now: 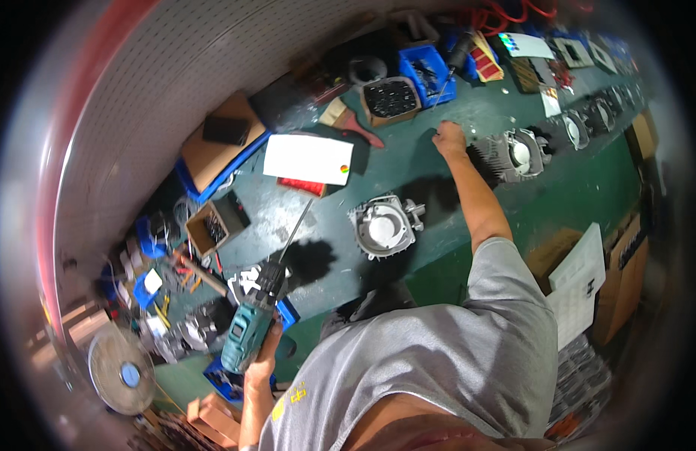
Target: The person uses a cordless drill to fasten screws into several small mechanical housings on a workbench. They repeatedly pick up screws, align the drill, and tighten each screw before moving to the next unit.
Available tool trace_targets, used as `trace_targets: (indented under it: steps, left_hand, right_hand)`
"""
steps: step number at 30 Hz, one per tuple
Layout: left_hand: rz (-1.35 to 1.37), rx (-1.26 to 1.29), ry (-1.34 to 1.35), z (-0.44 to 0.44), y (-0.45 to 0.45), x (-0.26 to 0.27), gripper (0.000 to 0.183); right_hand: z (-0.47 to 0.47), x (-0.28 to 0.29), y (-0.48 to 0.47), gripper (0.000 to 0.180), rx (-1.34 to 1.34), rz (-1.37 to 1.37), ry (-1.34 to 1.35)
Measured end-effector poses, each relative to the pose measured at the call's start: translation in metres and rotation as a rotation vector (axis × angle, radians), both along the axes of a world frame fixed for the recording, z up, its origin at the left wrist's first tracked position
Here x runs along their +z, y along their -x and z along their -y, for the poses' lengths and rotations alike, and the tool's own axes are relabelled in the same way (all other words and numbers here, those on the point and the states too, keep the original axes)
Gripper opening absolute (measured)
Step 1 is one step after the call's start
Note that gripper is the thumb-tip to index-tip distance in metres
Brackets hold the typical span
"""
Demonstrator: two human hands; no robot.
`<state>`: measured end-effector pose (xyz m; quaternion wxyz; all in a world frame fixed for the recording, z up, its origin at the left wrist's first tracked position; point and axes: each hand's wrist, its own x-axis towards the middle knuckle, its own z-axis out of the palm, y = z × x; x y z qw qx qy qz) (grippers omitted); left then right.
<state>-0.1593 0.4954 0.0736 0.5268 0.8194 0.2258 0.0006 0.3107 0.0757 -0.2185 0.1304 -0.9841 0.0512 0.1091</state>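
My left hand (266, 352) grips a teal cordless drill (249, 330) by its handle, over the bench's front left. The drill's long thin bit (296, 230) points up and away across the bench. Extended over the bench on the right, my right hand (450, 138) has curled fingers; whether anything small sits in them is hidden. Just right of that hand lies a finned metal engine cylinder (514, 155). Directly before me, a second metal cylinder casting (384, 225) rests with its round bore facing up, apart from both hands.
A white sheet (308, 159) partly covers a box of red parts (303, 186). Behind are a brush (352, 121), a box of dark screws (390, 100) and a blue bin (429, 76). A hammer (201, 273) and fan (122, 369) are left; cartons (621, 282) stand right.
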Motion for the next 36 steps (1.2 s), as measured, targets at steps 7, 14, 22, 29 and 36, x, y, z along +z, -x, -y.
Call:
trace_targets:
  steps: [7,14,22,29,36]
  left_hand:
    - [0.002,-0.009,-0.009,0.007,0.022,0.024,0.028]
    - [0.207,0.052,0.053,-0.012,0.095,0.023,0.028]
    - [0.393,0.123,-0.047,-0.070,0.212,0.002,0.025]
    - [0.289,0.384,0.115,-0.121,0.369,-0.015,0.033]
    - [0.161,0.520,0.178,-0.159,0.454,-0.006,0.027]
  right_hand:
    - [0.017,-0.025,0.017,0.031,0.382,0.151,0.143]
    - [0.029,0.012,0.005,0.014,-0.268,-0.161,-1.267]
    - [-0.115,0.236,0.142,0.016,-0.089,-0.533,-2.142]
    - [-0.354,0.286,0.395,0.013,-0.050,-1.027,-2.061]
    - [-0.464,0.230,0.561,0.034,0.100,-1.248,-1.638]
